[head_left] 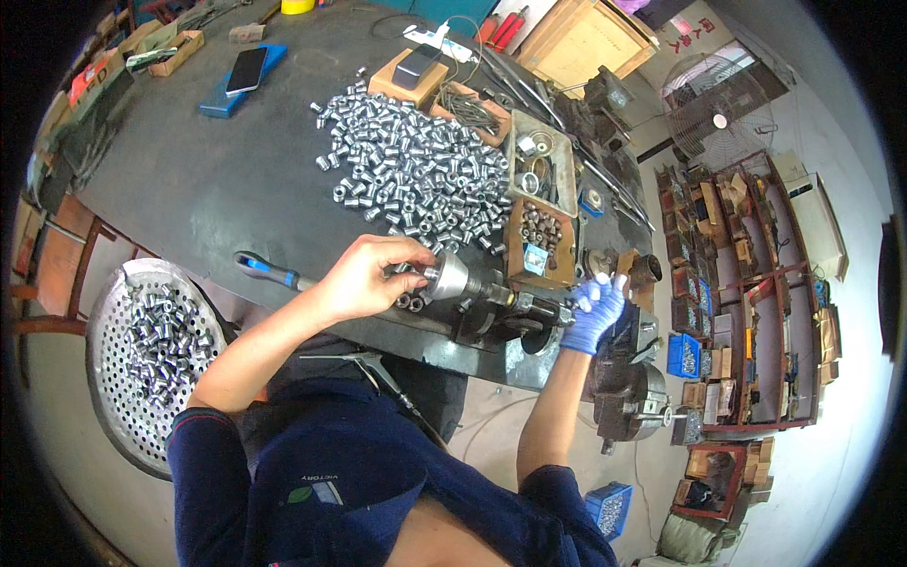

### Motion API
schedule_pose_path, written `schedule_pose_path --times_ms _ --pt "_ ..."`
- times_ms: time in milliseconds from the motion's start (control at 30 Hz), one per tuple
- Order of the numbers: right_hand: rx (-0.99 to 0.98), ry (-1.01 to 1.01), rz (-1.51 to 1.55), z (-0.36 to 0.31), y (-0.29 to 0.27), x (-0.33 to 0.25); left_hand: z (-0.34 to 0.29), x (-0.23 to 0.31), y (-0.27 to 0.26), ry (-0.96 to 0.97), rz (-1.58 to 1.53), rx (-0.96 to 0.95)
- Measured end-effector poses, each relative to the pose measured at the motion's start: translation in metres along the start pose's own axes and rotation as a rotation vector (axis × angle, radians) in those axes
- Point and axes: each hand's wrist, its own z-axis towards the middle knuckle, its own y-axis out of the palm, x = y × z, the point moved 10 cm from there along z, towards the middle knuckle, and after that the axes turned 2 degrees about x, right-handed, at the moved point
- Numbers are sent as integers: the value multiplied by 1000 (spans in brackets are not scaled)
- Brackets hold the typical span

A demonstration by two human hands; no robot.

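Note:
My bare left hand pinches a small silver metal fitting between thumb and fingers. The fitting sits at the mouth of a cone-shaped steel chuck on a bench-mounted spindle. At the spindle's other end, my right hand, in a blue and white glove, is by the handle end with its fingers curled. What lies inside those fingers is hidden. A big heap of similar fittings covers the bench beyond my left hand, and several lie right under the chuck.
Left of me stands a perforated round metal tray with more fittings. A blue-handled tool lies near the bench edge. Further back are a phone on a blue box, parts boxes and a vise. An air gun hangs below the edge.

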Motion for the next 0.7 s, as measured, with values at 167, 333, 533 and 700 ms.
schedule_pose_path --times_ms 167,333,533,700 --pt "360 -187 -532 -16 -58 11 6 4 4 7 2 -17" --pt "543 -119 -294 -77 -66 35 3 -15 4 -101 -115 0" --pt "241 55 -157 -98 -47 39 -10 -40 13 -369 -293 12" --pt "501 -87 -368 -75 -80 36 -13 -38 17 -395 -202 19"
